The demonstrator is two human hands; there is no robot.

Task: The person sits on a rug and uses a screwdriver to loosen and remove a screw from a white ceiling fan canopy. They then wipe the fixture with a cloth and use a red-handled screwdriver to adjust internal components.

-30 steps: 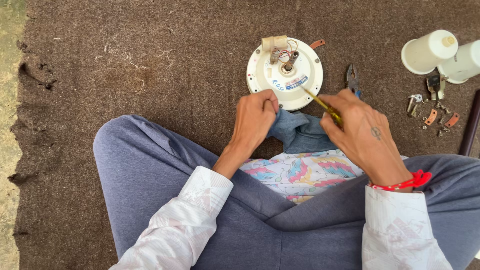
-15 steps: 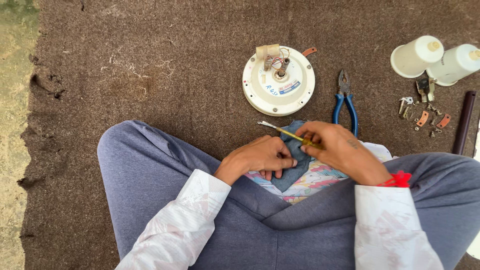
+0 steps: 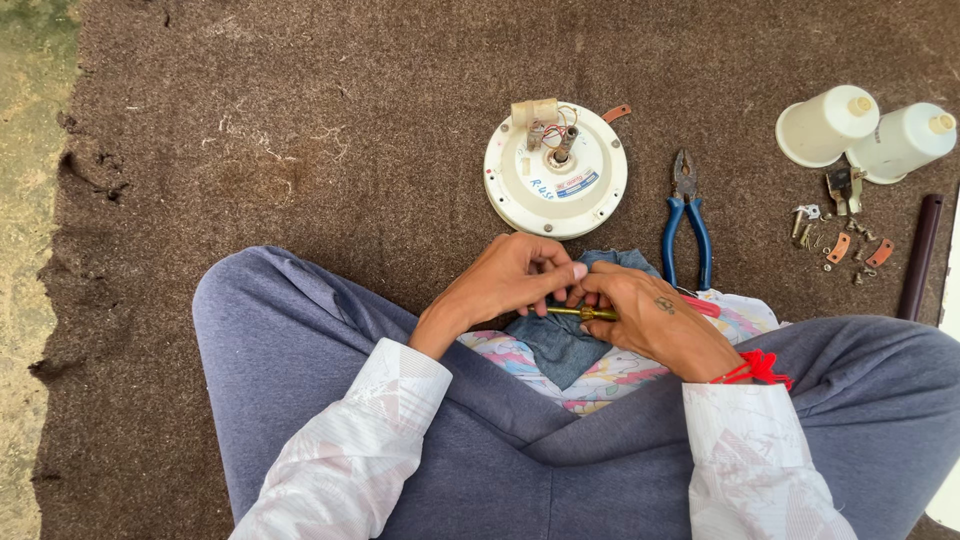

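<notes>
I sit cross-legged on a brown mat. My left hand (image 3: pixel 515 280) and my right hand (image 3: pixel 650 320) meet over my lap, both pinching a thin screwdriver (image 3: pixel 585 313) with a brass-yellow shaft that lies level between them. Under the hands a blue-grey cloth (image 3: pixel 565 345) lies on a patterned fabric (image 3: pixel 610 375). A round white fan motor housing (image 3: pixel 556 170) with wires and a small capacitor on top rests on the mat just beyond my hands.
Blue-handled pliers (image 3: pixel 686 235) lie right of the motor. Two white cone-shaped covers (image 3: pixel 865 130) lie at the far right, with several small screws and copper clips (image 3: pixel 845 245) and a dark rod (image 3: pixel 920 255) beside them. Bare concrete (image 3: pixel 25 200) borders the mat's torn left edge.
Both hands have drawn back from the motor housing to my lap. The screwdriver has turned from slanting toward the motor to lying level between both hands.
</notes>
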